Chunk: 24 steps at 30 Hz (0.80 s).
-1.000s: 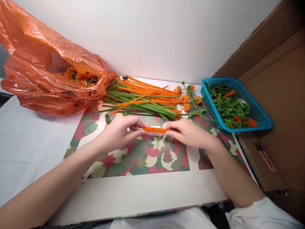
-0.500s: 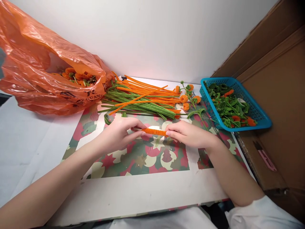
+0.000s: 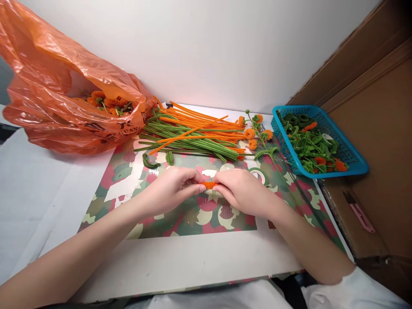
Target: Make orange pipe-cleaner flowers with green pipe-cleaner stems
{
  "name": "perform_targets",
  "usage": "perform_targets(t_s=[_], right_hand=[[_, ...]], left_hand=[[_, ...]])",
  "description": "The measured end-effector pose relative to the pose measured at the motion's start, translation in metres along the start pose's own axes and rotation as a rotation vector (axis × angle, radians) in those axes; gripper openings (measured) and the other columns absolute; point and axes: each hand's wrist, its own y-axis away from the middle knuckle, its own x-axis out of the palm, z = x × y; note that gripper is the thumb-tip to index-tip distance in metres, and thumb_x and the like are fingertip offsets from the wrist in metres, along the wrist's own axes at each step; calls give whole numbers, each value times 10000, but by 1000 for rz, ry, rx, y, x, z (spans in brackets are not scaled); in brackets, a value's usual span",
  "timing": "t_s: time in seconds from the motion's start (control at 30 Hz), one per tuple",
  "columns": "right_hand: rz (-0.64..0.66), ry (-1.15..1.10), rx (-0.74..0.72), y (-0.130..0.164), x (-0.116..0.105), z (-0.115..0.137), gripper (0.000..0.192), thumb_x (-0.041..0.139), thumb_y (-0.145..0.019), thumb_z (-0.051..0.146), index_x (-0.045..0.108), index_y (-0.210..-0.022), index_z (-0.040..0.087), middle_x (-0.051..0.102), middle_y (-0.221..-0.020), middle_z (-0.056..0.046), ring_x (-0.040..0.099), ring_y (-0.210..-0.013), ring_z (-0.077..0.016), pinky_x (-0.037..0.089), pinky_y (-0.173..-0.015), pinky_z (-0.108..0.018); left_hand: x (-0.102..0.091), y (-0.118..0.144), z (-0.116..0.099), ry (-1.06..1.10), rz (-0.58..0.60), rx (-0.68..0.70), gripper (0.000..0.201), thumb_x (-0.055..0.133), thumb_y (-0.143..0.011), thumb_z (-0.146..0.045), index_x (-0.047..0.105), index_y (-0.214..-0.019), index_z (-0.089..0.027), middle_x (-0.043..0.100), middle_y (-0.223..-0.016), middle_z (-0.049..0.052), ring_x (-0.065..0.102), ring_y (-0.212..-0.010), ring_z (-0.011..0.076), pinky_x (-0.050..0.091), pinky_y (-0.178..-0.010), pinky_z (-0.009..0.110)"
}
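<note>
Between my two hands is a short orange coil of pipe cleaner, mostly covered by my fingers. My left hand pinches its left end with thumb and fingertips. At the right end my right hand grips it the same way. Beyond my hands lies a bundle of green pipe cleaners together with orange pipe cleaners. Two small bent green pieces, a curled one and a leaf-shaped one, rest just past my left hand. A roll of tape shows behind my right hand.
An orange plastic bag holding orange flowers stands at the left. A green stem with orange flowers lies right of the bundle. The blue basket of green pieces sits at the right, by cardboard and a pink-handled cutter.
My hands have come closer together, and less of the orange coil shows between them. My right hand has shifted left, uncovering the tape roll.
</note>
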Motion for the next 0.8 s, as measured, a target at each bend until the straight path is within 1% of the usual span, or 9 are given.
perform_targets(t_s=[0.1,0.23,0.33,0.43,0.53,0.63,0.7,0.77,0.8], right_hand=[[12,44,3,0,2,3,227,432,-964,231,486,-751,175,531,-678,0,381,-602,-117,223,-579,-265],[111,-23,45,-2,0,0,203,460,-950,233,489,-756,180,530,-669,12,384,-577,-105,221,-556,-257],[197,-65,100,0,-7,-7,194,474,-932,222,502,-745,178,537,-666,10,412,-577,-104,228,-541,-251],[239,-116,148,3,-18,-14,209,470,-933,247,531,-745,178,549,-655,7,436,-565,-106,251,-531,-250],[265,-224,152,4,-25,-19,211,467,-943,312,574,-814,184,568,-677,11,462,-568,-111,286,-529,-245],[251,-382,62,-1,-22,-21,218,442,-961,324,593,-889,182,568,-718,13,486,-628,-117,335,-570,-238],[269,-490,3,-5,-14,-22,263,406,-981,323,570,-837,176,521,-679,27,459,-617,-109,342,-575,-234],[314,-594,2,-8,-6,-24,329,373,-997,358,529,-772,175,463,-644,40,415,-580,-97,334,-554,-230],[340,-653,17,-9,-2,-24,348,365,-1000,384,520,-769,175,455,-653,41,398,-570,-92,331,-543,-227]], left_hand=[[1,-1,0,-7,30,-18,175,542,-904,-320,660,-848,-203,679,-708,-32,566,-603,109,400,-539,205],[3,-3,3,-83,39,1,173,527,-904,-307,642,-854,-189,698,-772,-1,596,-661,131,423,-578,223],[2,-3,4,-126,20,27,163,511,-910,-300,632,-893,-193,711,-830,12,621,-686,139,442,-592,229],[-1,-3,4,-164,-18,59,172,498,-917,-310,627,-913,-197,704,-796,8,619,-649,140,434,-558,231],[-3,-2,3,-191,-47,88,179,496,-920,-320,620,-903,-192,698,-782,8,616,-641,141,435,-553,235],[0,-2,2,-215,-45,133,180,477,-935,-317,608,-939,-193,698,-840,18,619,-678,142,456,-595,247],[3,-1,2,-258,-36,189,181,465,-944,-312,597,-970,-191,689,-876,29,618,-711,148,462,-622,255],[7,-1,3,-325,-34,262,179,469,-949,-314,587,-989,-186,678,-893,38,617,-745,157,461,-640,259],[8,-1,4,-363,-35,302,182,467,-953,-314,586,-993,-183,672,-893,41,613,-749,160,457,-639,258]])
